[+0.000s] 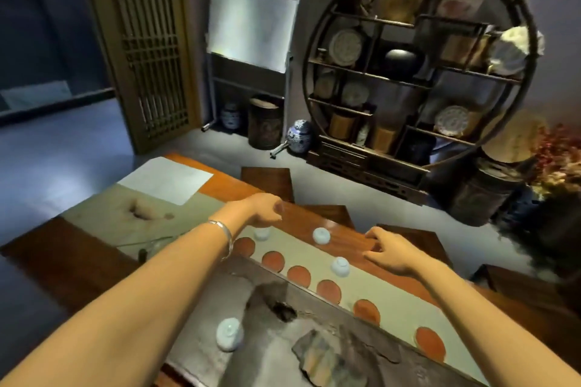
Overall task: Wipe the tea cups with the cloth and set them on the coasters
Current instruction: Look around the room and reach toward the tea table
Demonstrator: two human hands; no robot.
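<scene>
Several round red coasters [273, 261] lie in a row on a grey-green runner [292, 242]. Upside-down white tea cups stand on the runner: one at the far end [262, 233], one near the wooden edge [321, 236], one beside the coaster row [340, 266]. Another cup [229, 334] sits on the dark stone tea tray [201, 349]. A folded striped cloth [327, 358] lies on that tray. My left hand [265, 209] hovers just above the far cup, fingers loosely curled, holding nothing. My right hand [386, 251] hovers over the wood with bent, spread fingers, empty.
The long wooden table [349, 232] carries a white sheet [165, 181] at its far end. Dark wooden stools [267, 179] stand along its far side. A round display shelf [418, 66] with jars and plates stands behind, with ceramic jars on the floor.
</scene>
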